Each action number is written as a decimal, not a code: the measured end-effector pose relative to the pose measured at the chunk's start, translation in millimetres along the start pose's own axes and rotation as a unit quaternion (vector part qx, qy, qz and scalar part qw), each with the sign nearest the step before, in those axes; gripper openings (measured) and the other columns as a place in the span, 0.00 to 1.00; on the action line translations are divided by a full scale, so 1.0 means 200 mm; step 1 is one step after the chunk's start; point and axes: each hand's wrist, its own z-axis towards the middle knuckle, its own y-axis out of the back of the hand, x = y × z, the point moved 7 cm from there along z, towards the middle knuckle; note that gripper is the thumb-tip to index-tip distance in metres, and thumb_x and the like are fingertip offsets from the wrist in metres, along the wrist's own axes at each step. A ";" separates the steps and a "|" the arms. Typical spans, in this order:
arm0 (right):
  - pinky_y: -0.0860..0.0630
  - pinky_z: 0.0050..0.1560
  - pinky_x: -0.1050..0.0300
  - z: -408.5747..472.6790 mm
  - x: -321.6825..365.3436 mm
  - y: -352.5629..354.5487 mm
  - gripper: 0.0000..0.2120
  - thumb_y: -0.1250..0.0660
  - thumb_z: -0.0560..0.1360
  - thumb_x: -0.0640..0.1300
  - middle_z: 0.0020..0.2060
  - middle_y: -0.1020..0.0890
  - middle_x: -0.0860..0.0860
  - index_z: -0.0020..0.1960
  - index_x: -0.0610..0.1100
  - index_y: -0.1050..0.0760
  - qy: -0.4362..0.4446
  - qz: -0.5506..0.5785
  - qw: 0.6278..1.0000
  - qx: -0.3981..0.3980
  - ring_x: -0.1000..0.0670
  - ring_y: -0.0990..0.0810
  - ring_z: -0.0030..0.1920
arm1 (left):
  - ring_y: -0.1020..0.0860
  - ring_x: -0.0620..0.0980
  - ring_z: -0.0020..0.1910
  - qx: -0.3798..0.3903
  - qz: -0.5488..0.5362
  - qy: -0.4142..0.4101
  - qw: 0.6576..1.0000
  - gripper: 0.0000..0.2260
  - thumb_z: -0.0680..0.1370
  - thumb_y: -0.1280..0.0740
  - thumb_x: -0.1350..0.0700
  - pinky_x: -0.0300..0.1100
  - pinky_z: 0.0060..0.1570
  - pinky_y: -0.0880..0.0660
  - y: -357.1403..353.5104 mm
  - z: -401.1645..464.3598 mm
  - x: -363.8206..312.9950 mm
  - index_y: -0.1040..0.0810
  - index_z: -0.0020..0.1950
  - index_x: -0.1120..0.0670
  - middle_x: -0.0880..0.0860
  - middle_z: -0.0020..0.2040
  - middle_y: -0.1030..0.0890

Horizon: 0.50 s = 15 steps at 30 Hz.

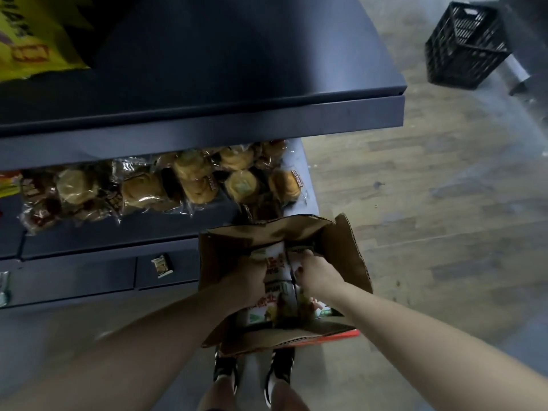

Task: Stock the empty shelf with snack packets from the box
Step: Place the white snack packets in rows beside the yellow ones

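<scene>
An open cardboard box stands on the floor in front of my feet, beside the dark shelf unit. Inside it lie several white snack packets with red and green print. Both hands reach down into the box. My left hand grips packets on the left side of the stack. My right hand is closed on packets at the right. The top shelf is dark and mostly bare. How many packets each hand holds is hidden.
A lower shelf carries several clear-wrapped pastry packs. One small packet lies on the bottom ledge. Yellow bags sit at the top left. A black plastic crate stands on the wood floor at the far right.
</scene>
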 end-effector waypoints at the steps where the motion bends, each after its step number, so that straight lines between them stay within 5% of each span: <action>1: 0.29 0.45 0.52 0.06 -0.04 -0.04 0.13 0.43 0.78 0.42 0.57 0.24 0.39 0.61 0.37 0.33 -0.015 0.008 1.000 0.012 0.37 0.23 0.56 | 0.30 0.58 0.65 0.018 0.009 0.022 1.000 0.16 0.81 0.45 0.61 0.32 0.56 0.29 -0.05 0.05 0.04 0.33 0.68 0.61 0.58 0.66 0.30; 6: 0.35 0.67 0.47 0.24 -0.13 -0.16 0.24 0.43 0.80 0.41 0.68 0.37 0.34 0.71 0.31 0.44 -0.088 0.010 0.995 0.049 0.35 0.35 0.68 | 0.38 0.58 0.70 0.026 0.077 0.113 0.990 0.24 0.80 0.41 0.61 0.47 0.70 0.39 -0.21 0.24 0.19 0.44 0.75 0.59 0.59 0.72 0.39; 11: 0.36 0.68 0.44 0.35 -0.18 -0.28 0.29 0.41 0.80 0.45 0.71 0.41 0.36 0.74 0.33 0.48 -0.143 -0.013 0.989 0.034 0.36 0.39 0.70 | 0.43 0.58 0.73 0.013 0.082 0.153 0.985 0.30 0.81 0.41 0.59 0.47 0.72 0.44 -0.32 0.36 0.28 0.56 0.76 0.61 0.60 0.74 0.46; 15: 0.38 0.68 0.42 0.42 -0.23 -0.38 0.35 0.41 0.80 0.51 0.73 0.45 0.40 0.78 0.41 0.56 -0.180 0.019 0.982 0.061 0.38 0.42 0.72 | 0.40 0.57 0.70 -0.022 0.073 0.148 0.986 0.36 0.78 0.35 0.53 0.45 0.69 0.42 -0.36 0.40 0.33 0.54 0.76 0.59 0.59 0.72 0.42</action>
